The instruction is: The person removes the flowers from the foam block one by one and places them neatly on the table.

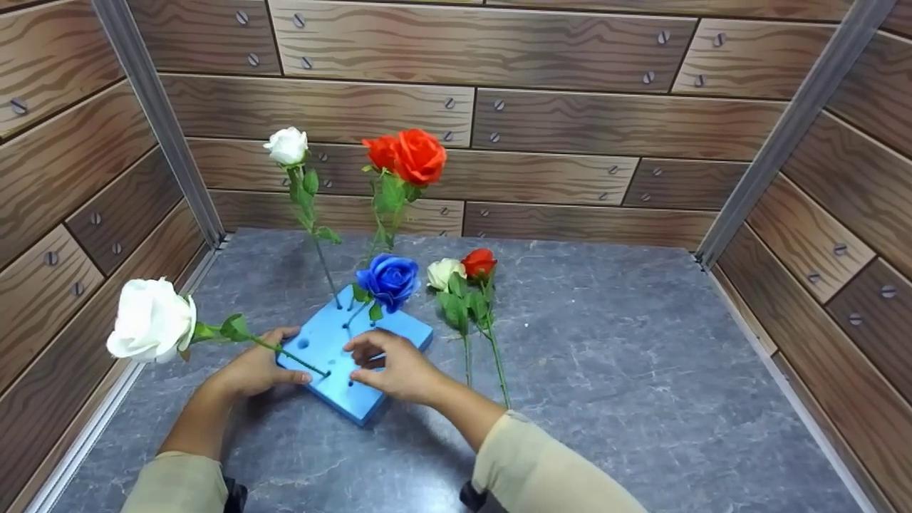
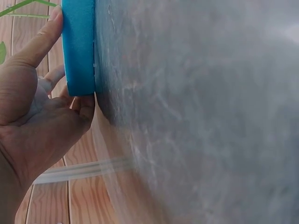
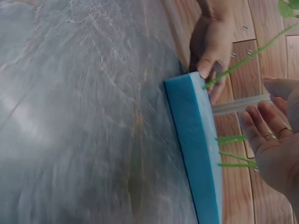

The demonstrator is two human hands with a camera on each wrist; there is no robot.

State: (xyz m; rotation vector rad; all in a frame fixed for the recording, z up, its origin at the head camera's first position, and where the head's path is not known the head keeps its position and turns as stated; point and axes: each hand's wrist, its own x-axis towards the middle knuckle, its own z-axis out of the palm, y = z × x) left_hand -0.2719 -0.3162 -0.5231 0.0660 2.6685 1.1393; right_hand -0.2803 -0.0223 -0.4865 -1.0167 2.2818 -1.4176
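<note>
A light-blue foam block with several holes lies on the table. My left hand grips its left edge, thumb on the top and fingers against the side; the left wrist view shows this hand at the block's corner. Over the block is my right hand, fingers loosely bent and nothing between them. A large white rose leans far left, its stem in the block near my left thumb. Also standing in the block are a blue rose, a smaller white rose and red roses.
To the right of the block, a cream rose and a red rose lie on the grey marbled table. Wood-patterned walls enclose the table at the back and both sides, with metal posts at the corners.
</note>
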